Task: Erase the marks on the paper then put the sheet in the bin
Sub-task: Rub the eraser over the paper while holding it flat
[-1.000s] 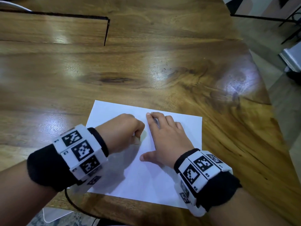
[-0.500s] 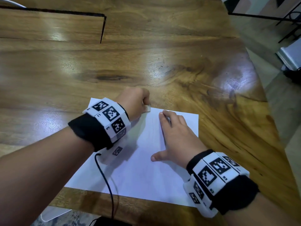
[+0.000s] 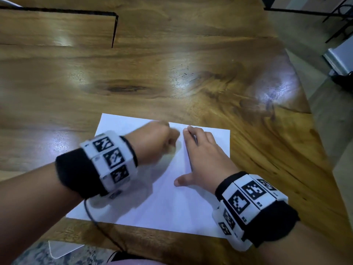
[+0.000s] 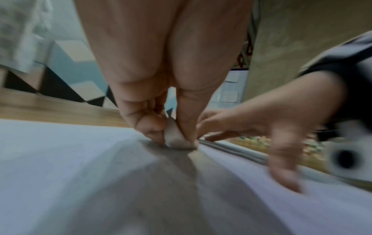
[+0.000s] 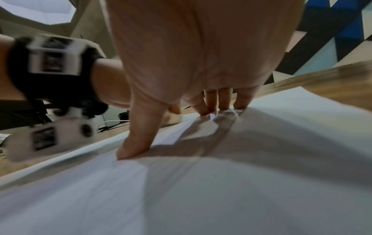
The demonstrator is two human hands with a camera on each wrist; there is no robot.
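While the right hand (image 3: 202, 155) lies flat on the sheet (image 3: 168, 207), left hand (image 3: 152, 144) fingers pinch an eraser (image 4: 175, 136) near its far edge.

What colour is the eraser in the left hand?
Off-white, slightly greyish: the eraser pinched by the left hand, clearest in the left wrist view.

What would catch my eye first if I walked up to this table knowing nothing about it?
Probably the white sheet of paper near the front edge of the glossy wooden table, with both hands on it. The left hand pinches a small pale eraser against the paper near its far edge, while the right hand lies flat, fingers spread, pressing the sheet down. Both wrists wear black bands with black-and-white coded tags.
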